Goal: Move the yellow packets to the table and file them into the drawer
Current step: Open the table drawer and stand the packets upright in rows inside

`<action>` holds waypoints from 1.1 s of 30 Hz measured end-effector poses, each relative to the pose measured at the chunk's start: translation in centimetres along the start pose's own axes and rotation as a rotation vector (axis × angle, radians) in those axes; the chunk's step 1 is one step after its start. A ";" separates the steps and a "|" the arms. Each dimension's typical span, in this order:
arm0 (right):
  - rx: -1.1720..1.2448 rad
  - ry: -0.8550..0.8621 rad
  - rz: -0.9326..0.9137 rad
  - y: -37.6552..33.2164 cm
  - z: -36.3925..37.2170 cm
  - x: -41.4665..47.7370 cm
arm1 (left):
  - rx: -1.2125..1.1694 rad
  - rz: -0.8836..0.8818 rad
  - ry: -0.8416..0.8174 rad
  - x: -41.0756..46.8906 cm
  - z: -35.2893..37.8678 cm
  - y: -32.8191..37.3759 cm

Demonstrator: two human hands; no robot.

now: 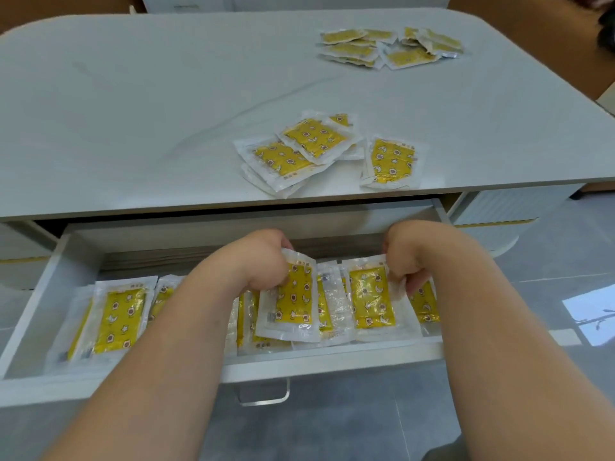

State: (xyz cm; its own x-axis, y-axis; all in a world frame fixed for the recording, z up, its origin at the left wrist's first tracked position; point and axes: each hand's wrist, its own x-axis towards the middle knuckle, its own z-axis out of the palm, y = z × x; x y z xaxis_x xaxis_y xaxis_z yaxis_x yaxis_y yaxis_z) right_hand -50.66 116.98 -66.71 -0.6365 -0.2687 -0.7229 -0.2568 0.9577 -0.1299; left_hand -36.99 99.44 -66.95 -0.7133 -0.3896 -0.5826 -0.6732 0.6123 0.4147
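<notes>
The white drawer (pixel 40 281) is pulled out under the table and holds several yellow packets in clear wrappers, standing in a row. My left hand (pixel 263 257) grips a yellow packet (pixel 293 301) near the middle of the row. My right hand (pixel 404 257) pinches the top of another packet (pixel 372 299) just to its right. More packets stand at the drawer's left end (pixel 116 321). On the table (pixel 133 111) lie a near heap of packets (pixel 299 151), a single packet (pixel 392 161) and a far pile (pixel 389 46).
The drawer's clear handle (pixel 264 395) hangs below its front panel. Grey tiled floor (pixel 332 420) lies under my arms. The table's front edge overhangs the back of the drawer. White cabinet sides stand to the right under the table.
</notes>
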 end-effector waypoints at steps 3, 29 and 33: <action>-0.197 0.029 -0.014 -0.7 0.1 -0.4 | 0.294 -0.046 0.024 0.6 0.5 -0.3; 0.767 0.153 0.009 0.7 -2.7 -5.7 | -0.865 -0.017 0.122 -2.1 -2.1 2.4; 0.827 0.203 -0.003 0.6 -2.2 -5.4 | -0.880 -0.024 0.112 -2.0 -2.1 2.0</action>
State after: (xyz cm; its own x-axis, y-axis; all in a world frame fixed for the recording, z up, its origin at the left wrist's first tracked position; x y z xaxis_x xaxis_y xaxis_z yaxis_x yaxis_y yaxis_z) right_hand -49.02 118.76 -61.41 -0.7751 -0.2089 -0.5963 0.3049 0.7029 -0.6426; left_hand -37.32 99.99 -63.54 -0.6810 -0.4888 -0.5453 -0.5613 -0.1298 0.8174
